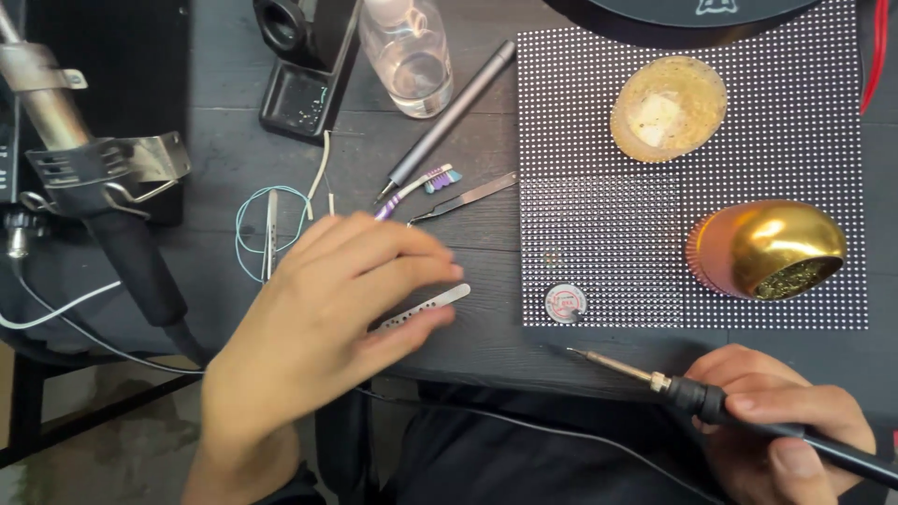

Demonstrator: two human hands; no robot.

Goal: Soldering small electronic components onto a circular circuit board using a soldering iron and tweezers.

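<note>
Two hands (318, 318) over dark desk (224, 150), dotted panel (692, 168), possibly blurred tweezers (426, 307)

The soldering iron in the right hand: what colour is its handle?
Black, with a metal tip; the soldering iron shows in the head view, gripped by the right hand.

Worktop (486, 327): all the things were carried on it.
Dotted panel (599, 215): laid at the right of the worktop.
Round dish (668, 108): set on the panel, toward the far side.
Dome-shaped holder (769, 249): placed on the panel, nearer than the dish.
Small reel (565, 302): set at the panel's near left corner.
Soldering iron (711, 402): held in the right hand (781, 421), before the panel.
Perforated tweezers (430, 307): found under the left hand (327, 318), left of the reel.
Glass bottle (407, 51): stood behind the left hand.
</note>
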